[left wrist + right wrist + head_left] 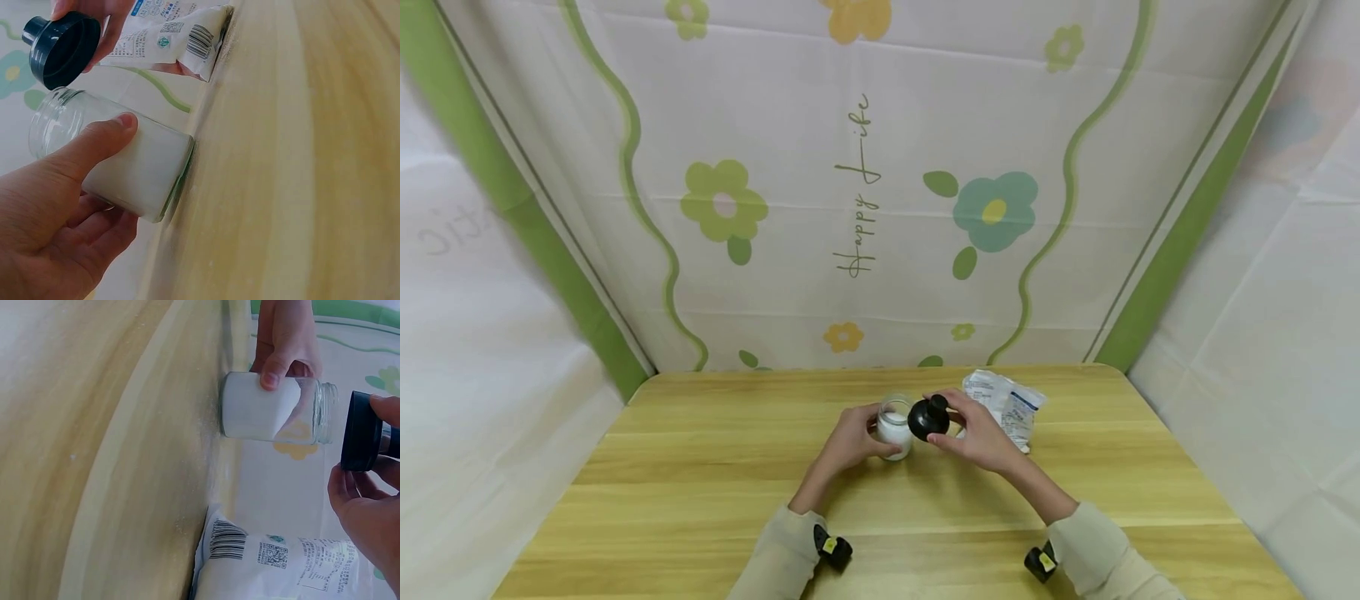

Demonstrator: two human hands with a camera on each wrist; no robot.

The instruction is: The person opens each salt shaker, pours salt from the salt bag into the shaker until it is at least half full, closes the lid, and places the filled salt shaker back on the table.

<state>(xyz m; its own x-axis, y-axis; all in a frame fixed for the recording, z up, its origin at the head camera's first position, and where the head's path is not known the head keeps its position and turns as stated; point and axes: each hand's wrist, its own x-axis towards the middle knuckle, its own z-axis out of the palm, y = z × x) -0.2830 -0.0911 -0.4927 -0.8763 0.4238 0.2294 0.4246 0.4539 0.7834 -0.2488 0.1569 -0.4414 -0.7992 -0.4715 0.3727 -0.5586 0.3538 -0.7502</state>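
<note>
A clear glass jar (894,429), partly filled with white powder, stands upright on the table with its threaded mouth uncovered. My left hand (853,437) grips its side, the thumb across the front and the fingers around the back, as the left wrist view shows. In my right hand (973,429) is a black lid (928,419) with a narrow knob on top, pinched by its rim between thumb and fingers. The lid (360,432) is tilted beside the jar's mouth and apart from it. Its hollow underside shows in the left wrist view.
A white printed plastic bag (1011,408) lies on the wooden table (715,483) behind my right hand. Specks of white powder dot the tabletop near the jar. A floral cloth (880,292) hangs along the table's back edge, with more cloth at both sides.
</note>
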